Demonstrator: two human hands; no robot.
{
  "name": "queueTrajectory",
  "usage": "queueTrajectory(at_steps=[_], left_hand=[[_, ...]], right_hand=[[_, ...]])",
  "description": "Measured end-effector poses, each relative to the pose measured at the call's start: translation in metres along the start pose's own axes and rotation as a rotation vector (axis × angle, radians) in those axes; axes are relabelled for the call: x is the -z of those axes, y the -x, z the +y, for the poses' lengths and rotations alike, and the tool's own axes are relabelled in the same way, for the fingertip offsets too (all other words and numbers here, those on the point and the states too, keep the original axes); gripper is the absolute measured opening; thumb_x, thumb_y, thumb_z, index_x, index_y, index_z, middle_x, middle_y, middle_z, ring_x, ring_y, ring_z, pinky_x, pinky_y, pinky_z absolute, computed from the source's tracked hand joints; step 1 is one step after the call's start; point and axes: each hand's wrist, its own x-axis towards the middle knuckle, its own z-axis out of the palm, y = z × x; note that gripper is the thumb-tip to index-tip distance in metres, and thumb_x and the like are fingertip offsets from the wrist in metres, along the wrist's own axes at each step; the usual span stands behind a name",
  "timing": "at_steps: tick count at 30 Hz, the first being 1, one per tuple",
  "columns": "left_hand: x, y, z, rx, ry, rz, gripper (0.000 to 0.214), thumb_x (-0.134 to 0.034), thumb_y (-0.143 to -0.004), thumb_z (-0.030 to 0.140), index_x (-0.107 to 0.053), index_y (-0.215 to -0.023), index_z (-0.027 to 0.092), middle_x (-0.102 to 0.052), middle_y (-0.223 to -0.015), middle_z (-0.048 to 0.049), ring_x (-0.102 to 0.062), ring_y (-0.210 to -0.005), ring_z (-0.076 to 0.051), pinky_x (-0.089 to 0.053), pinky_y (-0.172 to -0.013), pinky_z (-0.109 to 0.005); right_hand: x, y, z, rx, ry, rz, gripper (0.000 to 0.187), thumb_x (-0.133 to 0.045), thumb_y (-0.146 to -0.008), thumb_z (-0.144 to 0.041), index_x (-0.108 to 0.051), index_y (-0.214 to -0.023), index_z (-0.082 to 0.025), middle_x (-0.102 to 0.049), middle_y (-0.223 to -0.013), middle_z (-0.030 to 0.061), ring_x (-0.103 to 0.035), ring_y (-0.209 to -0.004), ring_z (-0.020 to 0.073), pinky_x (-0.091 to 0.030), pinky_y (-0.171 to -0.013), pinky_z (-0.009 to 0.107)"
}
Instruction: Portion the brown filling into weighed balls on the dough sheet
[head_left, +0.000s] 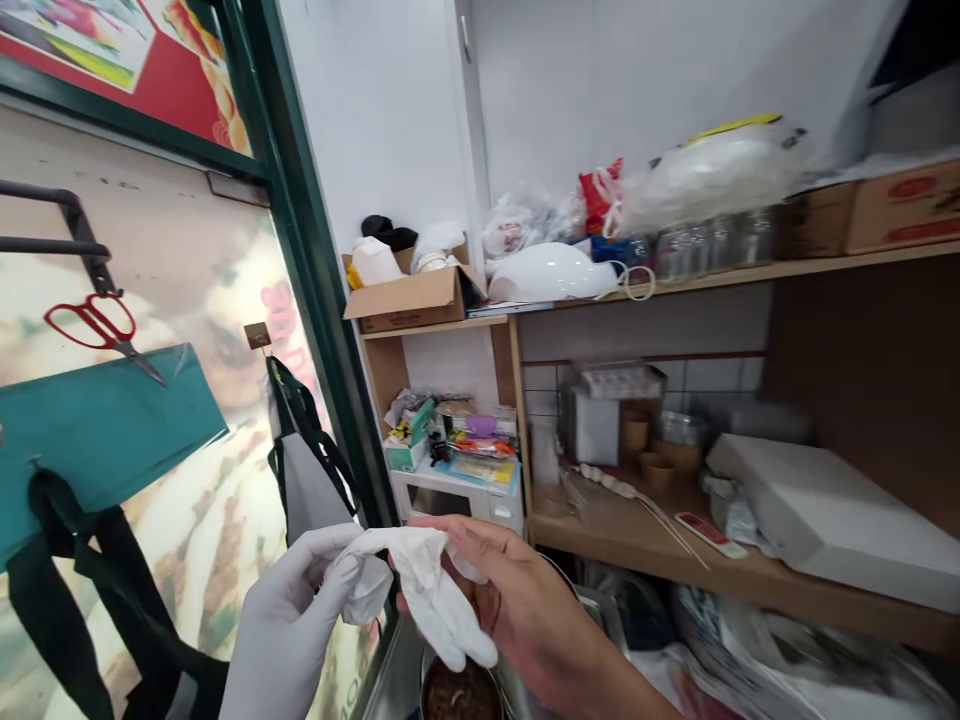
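Observation:
My left hand (pixel 289 625) wears a white glove and is closed on the cuff end of a second white glove (pixel 431 590). From the other side, my bare right hand (pixel 517 610) grips the same loose glove near its opening. The glove's limp fingers hang down between both hands. Below them, a round pot (pixel 461 692) with brown contents shows partly at the bottom edge; the glove and my right hand hide some of it.
Red-handled scissors (pixel 105 325) hang on a door bar at left, near aprons (pixel 304 450). Ahead, a wooden shelf (pixel 720 278) carries a cardboard box (pixel 420 300), bags and glass jars. Beneath it are a microwave (pixel 457 498), paper cups and a white box (pixel 832 520).

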Motion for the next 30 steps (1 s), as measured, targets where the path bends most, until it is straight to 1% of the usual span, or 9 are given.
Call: queueTrajectory(at_steps=[2, 4, 6, 10, 14, 17, 22, 27, 30], left_hand=[[-0.015, 0.017, 0.002, -0.005, -0.042, -0.030, 0.042, -0.071, -0.077, 0.055, -0.073, -0.103, 0.022, -0.077, -0.101, -0.0075, -0.071, -0.098, -0.027, -0.060, -0.073, -0.029], [-0.031, 0.031, 0.001, -0.029, -0.094, -0.049, 0.040, -0.069, -0.079, 0.055, -0.074, -0.103, 0.023, -0.077, -0.104, -0.0064, -0.070, -0.098, -0.026, -0.060, -0.075, -0.028], [-0.046, 0.043, -0.001, -0.058, -0.149, -0.065, 0.037, -0.067, -0.081, 0.054, -0.074, -0.103, 0.025, -0.077, -0.107, -0.0052, -0.070, -0.100, -0.024, -0.059, -0.081, -0.027], [-0.072, 0.062, -0.001, -0.069, -0.170, -0.130, 0.035, -0.066, -0.083, 0.053, -0.073, -0.105, 0.026, -0.076, -0.111, -0.0046, -0.070, -0.103, -0.024, -0.058, -0.089, -0.029], [-0.087, 0.074, 0.007, -0.059, -0.137, -0.139, 0.037, -0.069, -0.080, 0.053, -0.075, -0.104, 0.025, -0.077, -0.107, -0.0061, -0.071, -0.096, -0.026, -0.061, -0.082, -0.030], [-0.091, 0.076, 0.013, -0.095, -0.159, -0.127, 0.036, -0.070, -0.078, 0.052, -0.075, -0.102, 0.026, -0.077, -0.103, -0.0053, -0.072, -0.093, -0.025, -0.061, -0.078, -0.028], [-0.092, 0.072, 0.015, -0.131, -0.146, -0.158, 0.035, -0.068, -0.080, 0.052, -0.075, -0.100, 0.025, -0.077, -0.104, -0.0058, -0.071, -0.093, -0.025, -0.059, -0.081, -0.029], [-0.085, 0.058, 0.009, -0.145, -0.131, -0.227, 0.034, -0.066, -0.082, 0.052, -0.074, -0.100, 0.024, -0.076, -0.102, -0.0055, -0.070, -0.094, -0.025, -0.059, -0.083, -0.030], [-0.078, 0.047, 0.000, -0.144, -0.138, -0.258, 0.032, -0.065, -0.084, 0.050, -0.073, -0.103, 0.025, -0.075, -0.104, -0.0054, -0.069, -0.097, -0.025, -0.059, -0.086, -0.031]], right_hand=[[0.009, 0.031, -0.007, 0.008, -0.025, 0.033, 0.042, -0.058, -0.092, -0.050, -0.072, -0.114, -0.017, -0.075, -0.105, 0.0137, -0.071, -0.089, 0.0262, -0.050, -0.069, 0.032], [0.017, 0.059, -0.013, 0.028, -0.023, 0.089, 0.044, -0.055, -0.094, -0.051, -0.073, -0.112, -0.016, -0.075, -0.102, 0.0126, -0.068, -0.084, 0.0205, -0.050, -0.066, 0.028], [0.026, 0.084, -0.018, 0.037, -0.020, 0.124, 0.046, -0.053, -0.094, -0.052, -0.073, -0.113, -0.015, -0.074, -0.102, 0.0121, -0.065, -0.083, 0.0176, -0.051, -0.067, 0.027], [0.036, 0.125, -0.028, 0.056, -0.022, 0.168, 0.050, -0.055, -0.092, -0.055, -0.071, -0.116, -0.014, -0.074, -0.109, 0.0157, -0.067, -0.089, 0.0204, -0.053, -0.073, 0.030], [0.039, 0.149, -0.033, 0.074, 0.009, 0.220, 0.052, -0.059, -0.088, -0.057, -0.072, -0.115, -0.014, -0.073, -0.111, 0.0182, -0.067, -0.093, 0.0237, -0.052, -0.072, 0.030], [0.040, 0.156, -0.034, 0.091, 0.012, 0.216, 0.049, -0.060, -0.089, -0.055, -0.073, -0.114, -0.015, -0.074, -0.109, 0.0177, -0.069, -0.093, 0.0243, -0.052, -0.072, 0.030], [0.042, 0.154, -0.026, 0.116, 0.005, 0.242, 0.047, -0.060, -0.089, -0.053, -0.072, -0.115, -0.015, -0.075, -0.105, 0.0165, -0.068, -0.084, 0.0212, -0.052, -0.068, 0.029], [0.040, 0.139, -0.017, 0.119, -0.002, 0.254, 0.045, -0.060, -0.091, -0.050, -0.070, -0.118, -0.016, -0.073, -0.107, 0.0157, -0.066, -0.088, 0.0212, -0.051, -0.074, 0.031], [0.039, 0.124, -0.012, 0.096, 0.030, 0.251, 0.047, -0.071, -0.083, -0.048, -0.067, -0.121, -0.021, -0.072, -0.109, 0.0122, -0.066, -0.096, 0.0239, -0.050, -0.080, 0.034]])
